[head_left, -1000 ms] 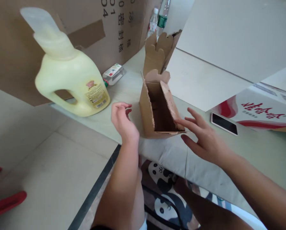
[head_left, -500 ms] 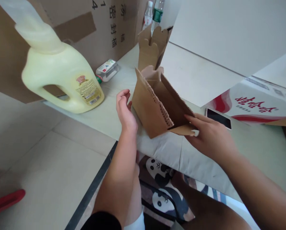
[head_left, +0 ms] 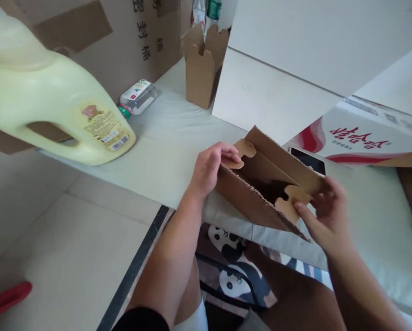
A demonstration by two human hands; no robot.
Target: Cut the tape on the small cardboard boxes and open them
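An open-topped brown cardboard box (head_left: 254, 200) is tilted near the front edge of the covered table (head_left: 164, 151). My left hand (head_left: 211, 168) is at its left end, with fingers bent over the notched end flap there. At the opposite end, my right hand (head_left: 330, 218) pinches the other notched flap, thumb on the inner face and fingers behind. Both end flaps lean inward over the dark interior, while the long side walls stand up. The box's underside is hidden.
A second brown box (head_left: 202, 76) stands behind, near two bottles. At left are a pale yellow jug (head_left: 61, 105) and a clear bottle (head_left: 139, 99) lying down. A phone (head_left: 307, 161) lies by the red-and-white carton (head_left: 361, 138). White panels (head_left: 278, 87) rise at the back.
The box has turned and shifted right, away from the second box behind. My left hand has moved right onto its end flap. Both end flaps now fold inward. My view has shifted slightly.
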